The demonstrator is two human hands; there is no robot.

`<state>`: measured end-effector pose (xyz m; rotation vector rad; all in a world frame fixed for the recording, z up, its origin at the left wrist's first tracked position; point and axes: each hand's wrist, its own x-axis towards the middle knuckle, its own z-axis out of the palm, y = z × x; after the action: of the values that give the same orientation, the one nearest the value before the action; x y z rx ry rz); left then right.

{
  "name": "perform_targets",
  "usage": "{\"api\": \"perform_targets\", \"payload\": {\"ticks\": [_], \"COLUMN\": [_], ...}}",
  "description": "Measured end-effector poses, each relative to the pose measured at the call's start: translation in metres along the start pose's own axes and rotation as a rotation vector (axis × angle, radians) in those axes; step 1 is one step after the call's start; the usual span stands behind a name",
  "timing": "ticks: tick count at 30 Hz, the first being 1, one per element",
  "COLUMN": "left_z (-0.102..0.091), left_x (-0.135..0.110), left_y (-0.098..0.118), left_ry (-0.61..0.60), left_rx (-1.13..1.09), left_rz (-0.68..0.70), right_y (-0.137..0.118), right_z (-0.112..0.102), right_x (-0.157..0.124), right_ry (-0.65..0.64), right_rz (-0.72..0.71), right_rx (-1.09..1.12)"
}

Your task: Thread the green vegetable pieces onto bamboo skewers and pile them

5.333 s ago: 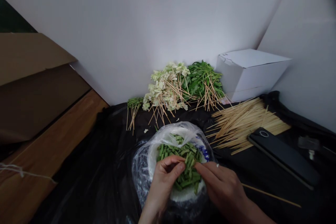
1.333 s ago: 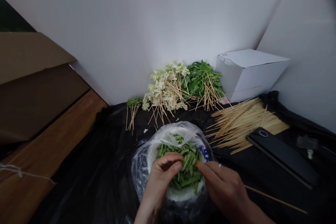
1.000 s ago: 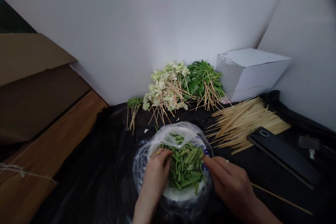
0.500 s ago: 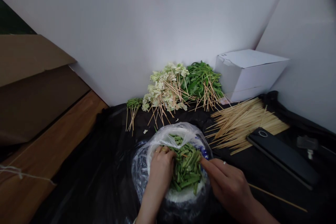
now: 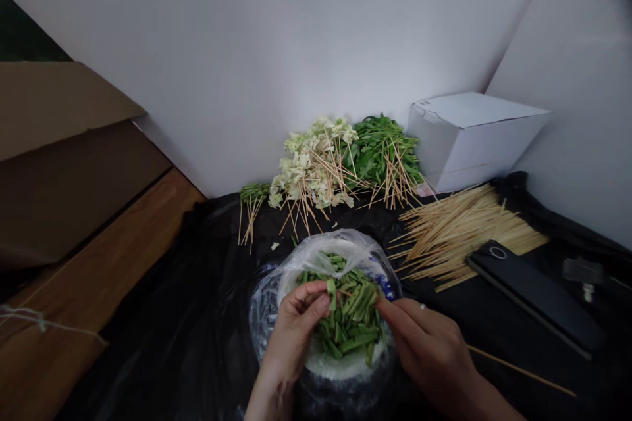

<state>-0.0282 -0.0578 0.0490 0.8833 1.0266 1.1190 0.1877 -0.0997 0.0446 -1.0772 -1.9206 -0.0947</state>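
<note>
Over bowl (image 5: 345,368), L hand (image 5: 296,329) pinches a green stalk piece (image 5: 332,288), R hand (image 5: 429,348) curled round skewer (image 5: 518,368).

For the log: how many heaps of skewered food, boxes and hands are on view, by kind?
Heaps of skewered food: 3 (bean skewers, pale skewers, leafy skewers)
Boxes: 2 (white box, cardboard box)
Hands: 2 (left hand, right hand)
Total: 7

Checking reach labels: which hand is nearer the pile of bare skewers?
Right. The right hand sits at the bowl's right edge, just below-left of the pile of bare skewers; the left hand is across the bowl, farther away.
</note>
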Motion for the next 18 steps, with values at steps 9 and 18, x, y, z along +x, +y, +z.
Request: {"api": "perform_targets", "payload": {"ticks": [9, 18], "left_z": [0.0081, 0.0101], "left_x": [-0.0044, -0.0099], "left_y": [0.0006, 0.0022], "left_ry": [0.009, 0.052], "left_rx": [-0.204, -0.165], "left_rz": [-0.064, -0.069], "right_y": [-0.0045, -0.004], "right_z": [0.0003, 0.003], "right_x": [0.0019, 0.0], "right_ry": [0.004, -0.007], "right_rz": [-0.035, -0.041], "right_rx": [-0.002, 0.017]}}
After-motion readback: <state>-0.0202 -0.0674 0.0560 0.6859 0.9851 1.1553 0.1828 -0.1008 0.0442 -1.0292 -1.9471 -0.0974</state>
